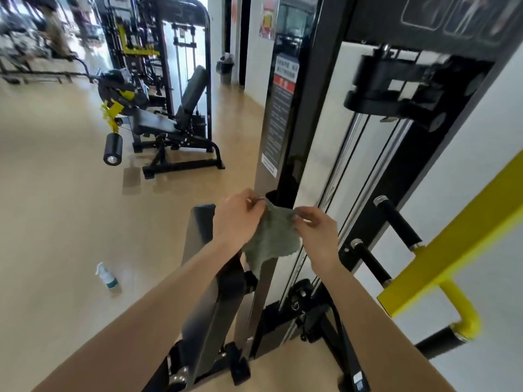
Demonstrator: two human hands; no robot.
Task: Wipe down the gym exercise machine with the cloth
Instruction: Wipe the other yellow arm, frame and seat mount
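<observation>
A grey-green cloth point(271, 239) hangs in the air in front of me, spread between both hands. My left hand point(236, 219) pinches its upper left edge. My right hand point(317, 233) pinches its upper right edge. Right behind the cloth stands the gym exercise machine point(294, 137), a tall black frame with chrome guide rods point(342, 176) and a black weight stack top point(396, 86). Its dark padded seat part point(201, 222) lies under my left forearm.
A white spray bottle point(107, 276) stands on the tan floor to the left. Yellow arm point(458, 233) with black handles point(397, 222) juts out on the right. Another black machine point(169, 114) stands further back on the left, with a bin point(225, 65) by the wall.
</observation>
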